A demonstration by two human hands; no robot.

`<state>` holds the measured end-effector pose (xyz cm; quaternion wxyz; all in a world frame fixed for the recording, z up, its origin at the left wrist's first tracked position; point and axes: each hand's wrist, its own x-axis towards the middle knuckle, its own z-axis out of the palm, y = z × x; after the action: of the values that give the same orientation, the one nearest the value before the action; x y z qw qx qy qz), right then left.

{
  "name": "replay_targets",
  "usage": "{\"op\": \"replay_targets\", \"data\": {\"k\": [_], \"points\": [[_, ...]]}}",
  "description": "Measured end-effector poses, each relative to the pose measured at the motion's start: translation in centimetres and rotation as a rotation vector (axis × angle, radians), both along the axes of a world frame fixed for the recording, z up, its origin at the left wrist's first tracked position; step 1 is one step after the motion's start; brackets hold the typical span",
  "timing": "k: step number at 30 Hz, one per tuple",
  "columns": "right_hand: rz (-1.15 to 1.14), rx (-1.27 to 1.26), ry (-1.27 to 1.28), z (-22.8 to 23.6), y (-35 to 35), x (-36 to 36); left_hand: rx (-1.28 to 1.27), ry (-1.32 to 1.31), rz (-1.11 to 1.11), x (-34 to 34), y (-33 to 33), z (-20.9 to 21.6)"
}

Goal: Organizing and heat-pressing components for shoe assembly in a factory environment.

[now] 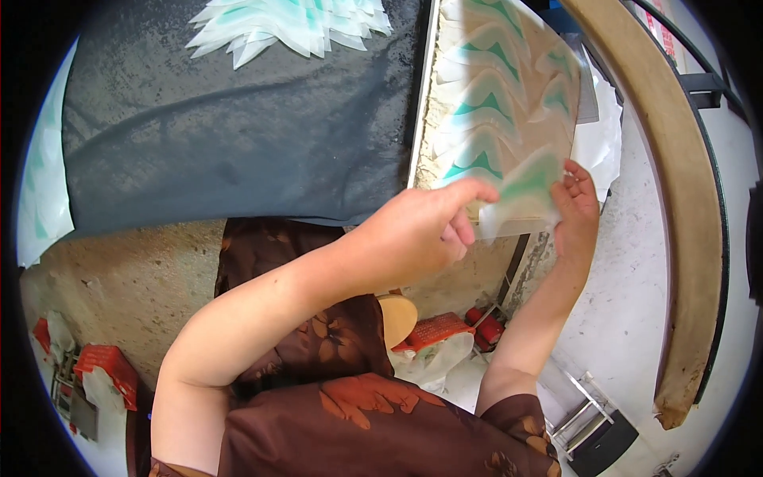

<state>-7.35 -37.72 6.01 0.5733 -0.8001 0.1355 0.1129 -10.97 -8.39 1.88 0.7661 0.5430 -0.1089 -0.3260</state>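
A thin translucent plastic piece with a green patch [531,187] is held up between my hands, slightly blurred. My left hand [429,230] reaches across from the left, its fingers closed at the piece's left edge. The opposite edge is pinched by my right hand [578,207], with thumb and fingertips together. Just beyond lies a tan board [548,127] with a pale border. Rows of similar green-and-white pieces [485,111] overlap on it.
A dark cloth-covered surface [238,151] lies to the left, bearing a fanned pile of similar pieces [298,24]. A curved brown padded rim [683,238] runs along the right. Below are red baskets [433,330], a round wooden stool top [397,319] and a black-and-metal object [600,441].
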Motion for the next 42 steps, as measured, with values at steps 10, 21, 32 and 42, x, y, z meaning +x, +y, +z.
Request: {"op": "replay_targets", "data": {"k": [10,21,32,42], "points": [[-0.05,-0.306,-0.035,-5.1,-10.6,7.4,0.181,-0.021,-0.033,-4.3,1.9,-3.7],[-0.058,-0.519,-0.144,-7.1,-11.5,8.2,0.268,0.312,0.044,-6.4,6.2,-4.3],[0.045,-1.193,-0.349,-4.2,-5.7,6.8,0.349,0.194,0.331,-1.3,13.9,-7.2],[0.342,0.201,-0.015,-6.1,27.3,7.1,0.928,-0.145,0.843,10.9,22.8,-11.2]]}}
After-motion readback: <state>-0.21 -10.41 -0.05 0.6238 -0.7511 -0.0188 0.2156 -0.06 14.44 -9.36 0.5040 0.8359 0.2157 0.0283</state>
